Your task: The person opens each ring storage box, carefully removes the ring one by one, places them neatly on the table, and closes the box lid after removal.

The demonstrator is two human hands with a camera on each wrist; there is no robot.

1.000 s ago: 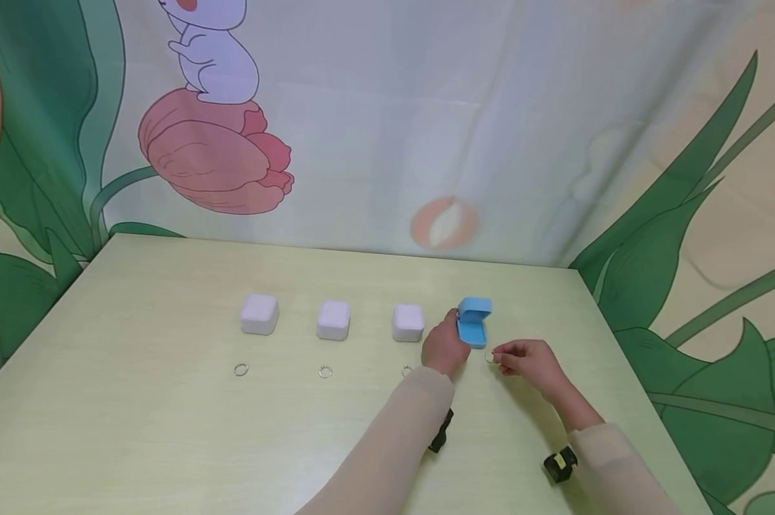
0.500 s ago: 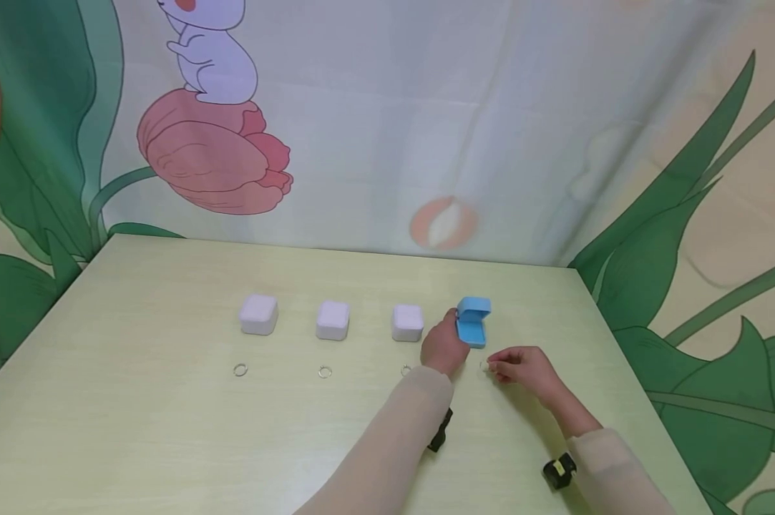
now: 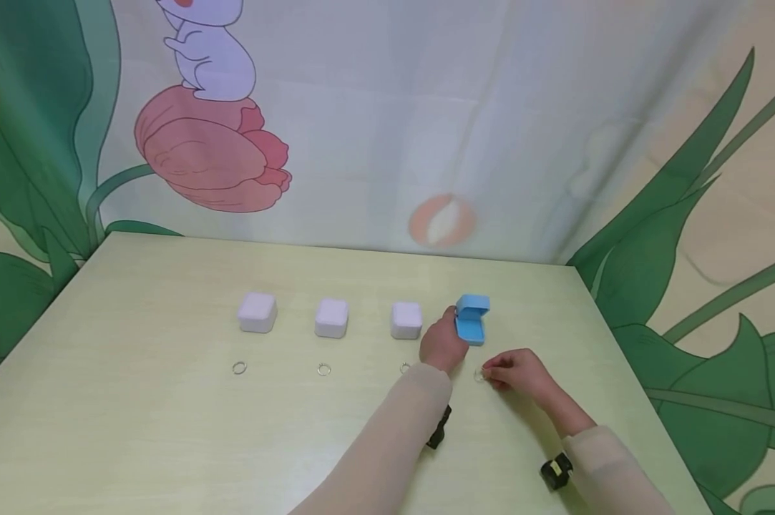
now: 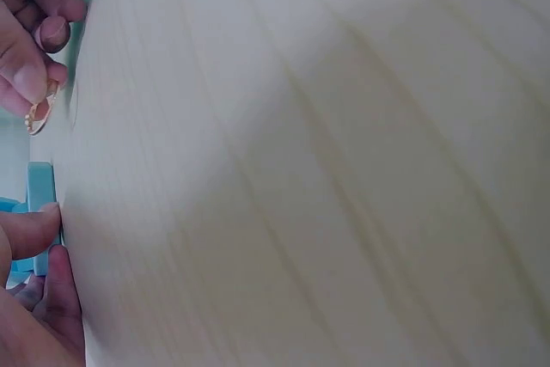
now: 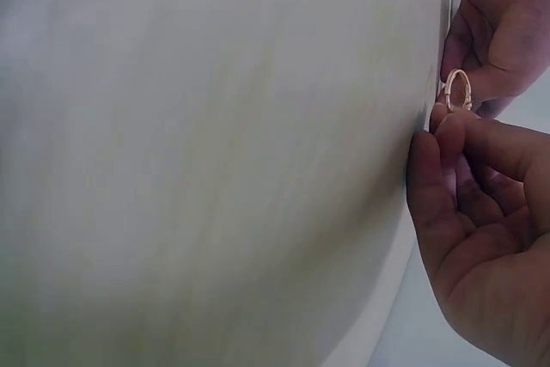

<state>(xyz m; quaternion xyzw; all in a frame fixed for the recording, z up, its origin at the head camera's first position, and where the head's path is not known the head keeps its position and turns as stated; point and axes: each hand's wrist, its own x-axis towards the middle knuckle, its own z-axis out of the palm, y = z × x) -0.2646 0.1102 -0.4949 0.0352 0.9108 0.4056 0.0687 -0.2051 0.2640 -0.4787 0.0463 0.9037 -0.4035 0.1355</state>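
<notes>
My left hand [image 3: 444, 345] grips the side of a small blue ring box [image 3: 471, 330], which stands with its lid raised; the left wrist view shows thumb and fingers at the edge of the blue base [image 4: 40, 186]. Between thumb and fingertips my right hand [image 3: 521, 373] pinches a ring [image 3: 479, 375], just in front of the box and low over the table. In the right wrist view this ring [image 5: 458, 89] looks gold and stands upright from the fingertips. Whether it touches the table I cannot tell.
Three closed pale lilac boxes [image 3: 406, 320] stand in a row left of the blue one. Rings lie in front of them on the pale wooden table [image 3: 168, 429]; my left sleeve partly covers the nearest ring [image 3: 405, 368]. A printed curtain [image 3: 335, 143] hangs behind the table.
My right hand has moved a little left and toward me with the ring, away from the blue box. The left hand and the box have stayed in place.
</notes>
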